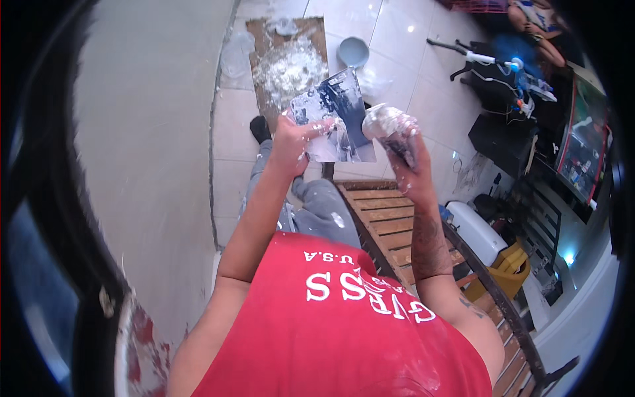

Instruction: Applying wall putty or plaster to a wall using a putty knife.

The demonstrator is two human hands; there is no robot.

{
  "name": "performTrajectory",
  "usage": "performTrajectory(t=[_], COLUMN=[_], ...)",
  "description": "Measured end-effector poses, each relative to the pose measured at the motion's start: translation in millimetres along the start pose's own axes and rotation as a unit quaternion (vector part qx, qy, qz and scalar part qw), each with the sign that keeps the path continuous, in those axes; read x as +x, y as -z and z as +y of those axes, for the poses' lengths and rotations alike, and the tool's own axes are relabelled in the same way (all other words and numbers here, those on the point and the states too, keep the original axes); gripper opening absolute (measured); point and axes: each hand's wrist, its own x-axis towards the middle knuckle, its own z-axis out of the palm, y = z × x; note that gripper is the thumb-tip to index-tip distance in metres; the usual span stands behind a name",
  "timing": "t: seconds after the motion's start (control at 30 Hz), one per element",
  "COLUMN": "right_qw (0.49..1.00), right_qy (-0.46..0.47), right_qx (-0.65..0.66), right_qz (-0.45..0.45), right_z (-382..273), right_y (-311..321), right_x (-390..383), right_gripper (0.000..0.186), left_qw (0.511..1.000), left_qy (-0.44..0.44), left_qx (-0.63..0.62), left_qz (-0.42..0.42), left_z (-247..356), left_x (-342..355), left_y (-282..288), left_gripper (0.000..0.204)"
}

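Observation:
My left hand (pixel 291 142) grips the left side of a flat rectangular plate (pixel 360 126). Its dark face is smeared with white putty, and my index finger stretches across it. Just to the right, my right hand (pixel 415 173) is closed around a tool thickly coated in white putty (pixel 391 124). The coating hides most of that tool, so its exact kind is unclear. The tool is close to the plate's right edge; whether they touch I cannot tell. Flecks of putty cling to both hands.
Below lies a brown board (pixel 317 40) carrying a heap of white putty (pixel 291 69), with a grey bowl (pixel 353 52) beside it. A smooth wall (pixel 152 132) rises on my left. A slatted wooden bench (pixel 380 208) stands under my right arm. A seated person (pixel 539 26) is at far right.

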Motion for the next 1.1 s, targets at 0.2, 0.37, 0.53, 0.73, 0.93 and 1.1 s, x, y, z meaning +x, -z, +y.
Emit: performTrajectory(t=[0.2,0.37,0.53,0.73,0.93,1.1], right_qw=[0.943,0.879,0.866,0.936,0.911,0.89], right_qy=[0.245,0.372,0.286,0.268,0.329,0.324], right_qx=[-0.207,-0.244,-0.275,-0.129,-0.131,-0.217], right_qz=[-0.085,-0.171,-0.304,-0.189,-0.209,-0.236], right_z=[-88,-99,-76,-109,-224,-250], right_y=[-19,-56,-83,-106,-166,-218], right_x=[-90,-160,-189,-269,-445,-535], right_gripper=[0.058,0.054,0.054,0.051,0.05,0.046], left_qw=[0.998,0.984,0.952,0.925,0.906,0.908], left_qy=[-0.057,-0.146,-0.226,-0.317,-0.333,-0.3], left_qx=[0.007,-0.014,-0.066,-0.018,-0.015,0.027], left_qz=[0.013,0.099,0.193,0.21,0.262,0.292], left_z=[7,-11,-5,-11,-54,-91], left_x=[-162,-294,-399,-518,-622,-684], left_y=[-39,-33,-41,-1,63,100], left_gripper=[0.012,0.011,0.012,0.006,0.017,0.017])
